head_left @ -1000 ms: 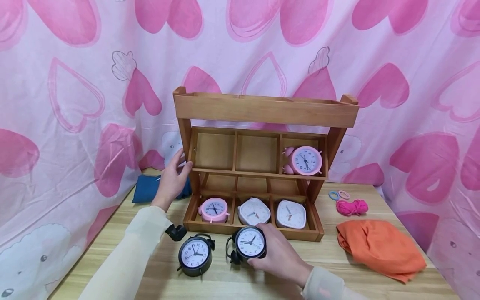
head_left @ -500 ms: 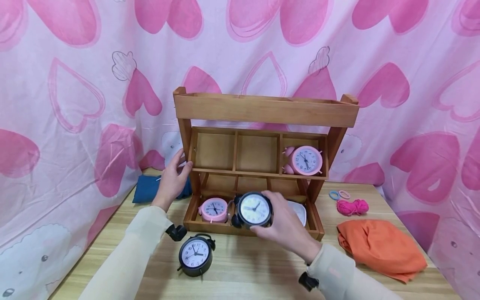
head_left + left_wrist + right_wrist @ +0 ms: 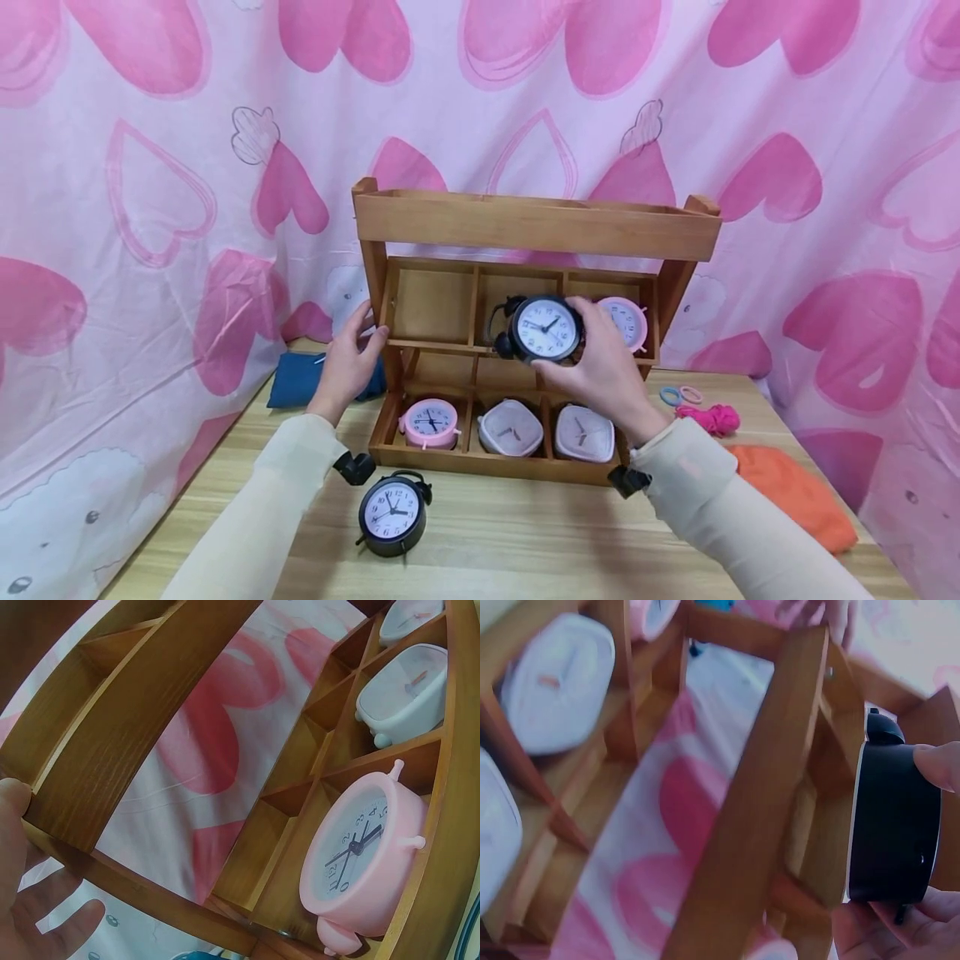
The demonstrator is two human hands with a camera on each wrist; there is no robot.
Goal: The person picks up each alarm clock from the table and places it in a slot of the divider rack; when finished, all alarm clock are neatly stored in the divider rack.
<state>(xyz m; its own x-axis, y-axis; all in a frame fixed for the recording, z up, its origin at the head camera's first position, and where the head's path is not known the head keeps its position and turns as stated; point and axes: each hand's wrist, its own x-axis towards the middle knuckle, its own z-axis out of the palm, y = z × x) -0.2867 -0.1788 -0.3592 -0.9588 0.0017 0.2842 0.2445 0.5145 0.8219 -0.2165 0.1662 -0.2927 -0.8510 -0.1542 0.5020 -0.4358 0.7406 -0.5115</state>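
Right hand: my right hand (image 3: 607,367) grips the black alarm clock (image 3: 543,328) round its rim, dial facing me, bells to the left.
Clock position: I have it raised in front of the middle compartment of the wooden shelf (image 3: 534,225)'s upper row, level with the opening, not yet set inside as far as I can judge. In the right wrist view the clock (image 3: 892,825) is just beside the shelf's front rail.
Left hand: my left hand (image 3: 351,360) rests on the shelf's left upright, fingers laid loosely against the wood, steadying it.
Done so far: a pink clock (image 3: 628,320) stands in the upper right compartment; the lower row holds a second pink clock (image 3: 430,419) and two white square clocks (image 3: 511,427).
Left to do: I judge the upper left and middle compartments remain unfilled; another black clock (image 3: 392,515) stands on the table (image 3: 525,542) near my left forearm, well apart from both hands.
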